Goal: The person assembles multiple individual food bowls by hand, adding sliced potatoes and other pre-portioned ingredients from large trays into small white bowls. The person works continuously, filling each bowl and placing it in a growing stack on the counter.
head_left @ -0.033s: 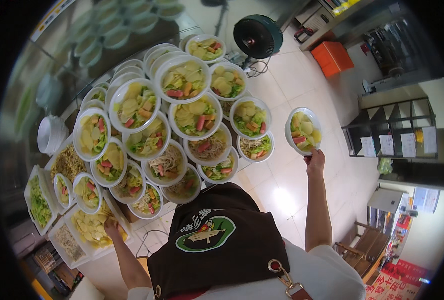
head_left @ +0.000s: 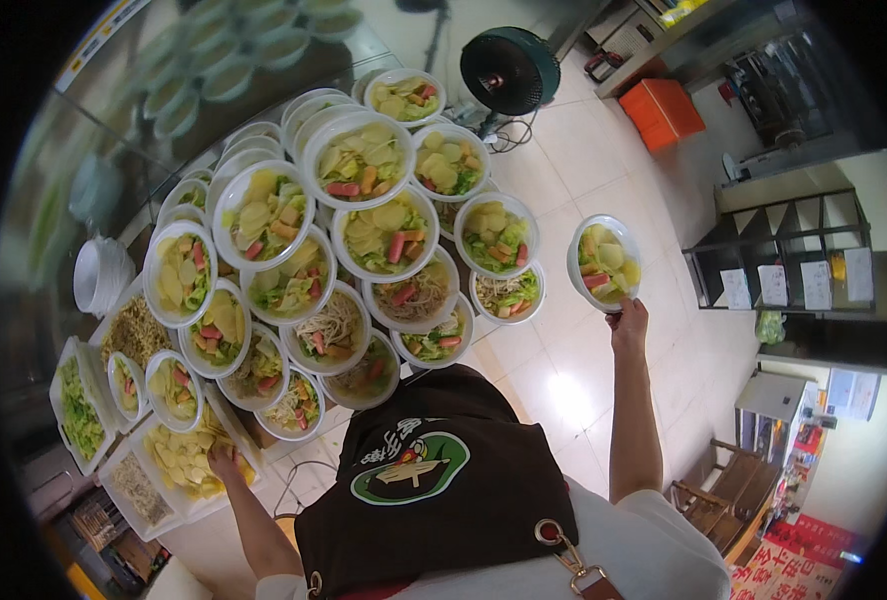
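Out to the right, my right hand (head_left: 628, 326) grips the rim of a white bowl (head_left: 581, 283) between thumb and fingers. Inside it lie pale yellow slices (head_left: 618, 262), greens and pink sausage pieces (head_left: 596, 281). At lower left, my left hand (head_left: 226, 464) reaches into a white tub at the edge of a heap of yellow potato-like slices (head_left: 179, 452). Its fingertips are lost among the slices, so their grip is hidden. Just beyond that hand stands a filled bowl (head_left: 176, 390).
Stacked, overlapping bowls (head_left: 384, 236) of similar food fill the area ahead. Tubs of chopped greens (head_left: 82, 415), noodles (head_left: 136, 335) and bean sprouts (head_left: 136, 487) stand left. A fan (head_left: 511, 70) and an orange bin (head_left: 662, 112) are on the tiled floor (head_left: 554, 340); a dark shelf (head_left: 779, 250) stands right.
The view has shifted very slightly, moving the stacked bowls a little left in the picture. Both hands keep their places, the right still on its bowl.
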Action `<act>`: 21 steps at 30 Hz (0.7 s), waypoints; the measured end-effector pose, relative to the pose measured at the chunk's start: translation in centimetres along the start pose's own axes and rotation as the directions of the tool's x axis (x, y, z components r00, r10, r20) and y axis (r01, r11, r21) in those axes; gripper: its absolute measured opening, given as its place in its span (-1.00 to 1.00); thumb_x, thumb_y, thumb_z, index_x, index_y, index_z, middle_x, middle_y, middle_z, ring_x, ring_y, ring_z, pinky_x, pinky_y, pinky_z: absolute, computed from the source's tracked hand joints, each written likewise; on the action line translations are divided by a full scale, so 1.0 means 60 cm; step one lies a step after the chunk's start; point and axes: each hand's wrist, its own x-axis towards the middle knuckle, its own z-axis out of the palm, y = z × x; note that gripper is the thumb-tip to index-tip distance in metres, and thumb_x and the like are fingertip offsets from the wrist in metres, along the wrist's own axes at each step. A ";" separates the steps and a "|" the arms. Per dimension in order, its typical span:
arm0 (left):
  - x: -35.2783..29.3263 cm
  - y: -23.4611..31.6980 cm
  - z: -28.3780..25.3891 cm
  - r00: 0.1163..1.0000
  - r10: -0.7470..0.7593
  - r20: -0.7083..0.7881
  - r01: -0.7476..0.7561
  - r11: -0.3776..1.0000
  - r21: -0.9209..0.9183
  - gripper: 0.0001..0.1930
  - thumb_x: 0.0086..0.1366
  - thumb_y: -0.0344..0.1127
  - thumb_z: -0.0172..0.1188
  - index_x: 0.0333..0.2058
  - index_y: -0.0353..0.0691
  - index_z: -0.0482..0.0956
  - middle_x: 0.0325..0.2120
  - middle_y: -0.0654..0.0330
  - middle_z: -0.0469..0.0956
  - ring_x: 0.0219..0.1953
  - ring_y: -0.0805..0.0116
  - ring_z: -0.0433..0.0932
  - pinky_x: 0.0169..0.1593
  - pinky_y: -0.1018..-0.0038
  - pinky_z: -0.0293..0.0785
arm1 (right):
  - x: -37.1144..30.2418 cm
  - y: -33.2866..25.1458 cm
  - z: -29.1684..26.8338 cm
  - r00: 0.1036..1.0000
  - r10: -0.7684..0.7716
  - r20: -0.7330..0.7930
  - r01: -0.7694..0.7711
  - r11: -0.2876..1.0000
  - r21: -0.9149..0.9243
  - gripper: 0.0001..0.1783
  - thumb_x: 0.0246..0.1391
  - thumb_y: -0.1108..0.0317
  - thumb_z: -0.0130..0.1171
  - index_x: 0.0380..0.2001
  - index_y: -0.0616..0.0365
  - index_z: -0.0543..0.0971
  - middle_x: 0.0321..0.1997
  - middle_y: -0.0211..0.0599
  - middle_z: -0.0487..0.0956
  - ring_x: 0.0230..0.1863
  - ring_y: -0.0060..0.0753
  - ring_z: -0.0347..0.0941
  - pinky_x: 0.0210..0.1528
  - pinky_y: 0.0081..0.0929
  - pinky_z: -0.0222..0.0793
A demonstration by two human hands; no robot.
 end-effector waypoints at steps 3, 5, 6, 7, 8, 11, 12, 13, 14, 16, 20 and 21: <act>-0.013 0.016 -0.009 0.996 -0.035 -0.086 0.034 0.999 -0.006 -0.58 0.17 -0.40 0.03 0.05 -0.12 0.29 -0.08 0.13 0.37 -0.30 0.31 0.48 -0.42 0.55 0.54 | -0.002 0.004 -0.012 1.000 0.021 -0.007 -0.021 1.000 0.015 -0.83 0.05 0.35 -0.01 -0.39 0.26 0.42 -0.59 -0.29 0.47 -0.73 -0.56 0.31 -0.73 -0.69 0.23; -0.013 0.024 -0.021 0.995 -0.025 -0.100 0.028 0.999 0.029 -0.59 0.18 -0.35 0.05 0.03 -0.10 0.31 -0.14 0.13 0.41 -0.36 0.34 0.48 -0.45 0.61 0.53 | -0.001 0.006 -0.018 1.000 0.028 -0.011 -0.028 0.999 0.015 -0.83 0.06 0.35 -0.01 -0.39 0.27 0.42 -0.59 -0.29 0.47 -0.73 -0.56 0.31 -0.72 -0.68 0.24; -0.010 0.031 -0.029 0.989 -0.054 -0.137 0.063 0.996 0.059 -0.60 0.17 -0.34 0.05 0.03 -0.09 0.32 -0.15 0.13 0.42 -0.38 0.35 0.48 -0.46 0.62 0.52 | 0.000 0.008 -0.020 0.999 0.031 -0.012 -0.031 0.999 0.014 -0.83 0.06 0.35 -0.01 -0.39 0.27 0.42 -0.59 -0.29 0.47 -0.73 -0.56 0.31 -0.72 -0.68 0.24; -0.007 0.039 -0.032 0.982 -0.082 -0.172 0.097 0.992 0.084 -0.60 0.17 -0.34 0.04 0.02 -0.09 0.33 -0.17 0.13 0.43 -0.40 0.35 0.48 -0.47 0.63 0.52 | 0.002 0.010 -0.021 1.000 0.026 -0.004 -0.026 1.000 0.001 -0.83 0.07 0.35 -0.02 -0.39 0.27 0.42 -0.59 -0.29 0.47 -0.73 -0.56 0.31 -0.72 -0.67 0.24; -0.006 0.043 -0.037 0.980 -0.059 -0.190 0.074 0.994 0.075 -0.61 0.17 -0.34 0.04 0.02 -0.09 0.33 -0.19 0.13 0.43 -0.41 0.36 0.48 -0.48 0.63 0.51 | 0.001 0.013 -0.020 1.000 0.021 0.005 -0.020 1.000 -0.014 -0.83 0.07 0.36 -0.02 -0.39 0.27 0.42 -0.59 -0.29 0.47 -0.73 -0.55 0.31 -0.72 -0.67 0.25; -0.004 0.042 -0.051 0.978 0.086 -0.188 -0.091 0.996 -0.021 -0.61 0.15 -0.35 0.03 0.00 -0.08 0.35 -0.23 0.14 0.44 -0.44 0.37 0.47 -0.50 0.65 0.50 | -0.005 0.000 0.020 0.994 -0.024 0.104 0.029 0.999 -0.046 -0.83 0.08 0.36 -0.03 -0.41 0.28 0.42 -0.59 -0.28 0.47 -0.73 -0.54 0.33 -0.72 -0.64 0.26; -0.001 0.043 -0.055 0.976 0.111 -0.188 -0.121 0.992 -0.040 -0.61 0.15 -0.36 0.02 0.00 -0.07 0.35 -0.24 0.15 0.44 -0.45 0.38 0.47 -0.50 0.65 0.50 | -0.005 -0.005 0.045 0.988 -0.043 0.151 0.051 0.997 -0.053 -0.83 0.09 0.36 -0.03 -0.41 0.28 0.41 -0.59 -0.28 0.47 -0.72 -0.54 0.34 -0.73 -0.63 0.27; -0.001 0.042 -0.055 0.974 0.127 -0.186 -0.140 0.989 -0.056 -0.61 0.14 -0.36 0.02 0.00 -0.07 0.36 -0.26 0.15 0.45 -0.46 0.38 0.47 -0.51 0.66 0.49 | 0.003 -0.004 0.068 0.979 -0.063 0.192 0.082 0.993 -0.089 -0.84 0.08 0.37 -0.02 -0.42 0.28 0.41 -0.59 -0.27 0.47 -0.72 -0.53 0.35 -0.73 -0.62 0.28; 0.003 0.044 -0.061 0.976 0.128 -0.176 -0.142 0.987 -0.070 -0.61 0.14 -0.36 0.02 0.00 -0.07 0.36 -0.26 0.15 0.44 -0.45 0.39 0.47 -0.51 0.66 0.49 | 0.012 -0.006 0.100 0.968 -0.079 0.239 0.110 0.987 -0.119 -0.84 0.08 0.38 -0.02 -0.43 0.28 0.40 -0.59 -0.27 0.46 -0.72 -0.53 0.36 -0.73 -0.61 0.29; 0.010 0.050 -0.076 0.979 0.130 -0.157 -0.146 0.985 -0.097 -0.61 0.14 -0.36 0.03 0.00 -0.07 0.36 -0.26 0.15 0.44 -0.45 0.40 0.47 -0.50 0.66 0.49 | 0.023 -0.003 0.177 0.943 -0.115 0.312 0.148 0.985 -0.084 -0.84 0.05 0.39 -0.01 -0.44 0.30 0.40 -0.60 -0.26 0.46 -0.73 -0.50 0.35 -0.76 -0.58 0.30; -0.027 0.064 -0.067 0.974 0.117 -0.196 -0.144 0.981 -0.129 -0.63 0.16 -0.37 0.02 -0.02 -0.08 0.36 -0.25 0.17 0.45 -0.41 0.40 0.48 -0.46 0.65 0.51 | 0.051 0.019 0.309 0.918 -0.125 0.377 0.143 0.990 -0.018 -0.85 0.05 0.44 -0.04 -0.40 0.36 0.37 -0.55 -0.18 0.45 -0.74 -0.39 0.41 -0.79 -0.54 0.32; -0.038 0.068 -0.061 0.973 0.109 -0.203 -0.139 0.981 -0.138 -0.64 0.16 -0.37 0.02 -0.02 -0.08 0.37 -0.25 0.17 0.45 -0.40 0.40 0.48 -0.45 0.64 0.51 | 0.047 0.022 0.335 0.925 -0.165 0.341 0.187 0.982 -0.033 -0.85 0.06 0.44 -0.05 -0.41 0.35 0.37 -0.54 -0.18 0.45 -0.74 -0.37 0.43 -0.79 -0.53 0.32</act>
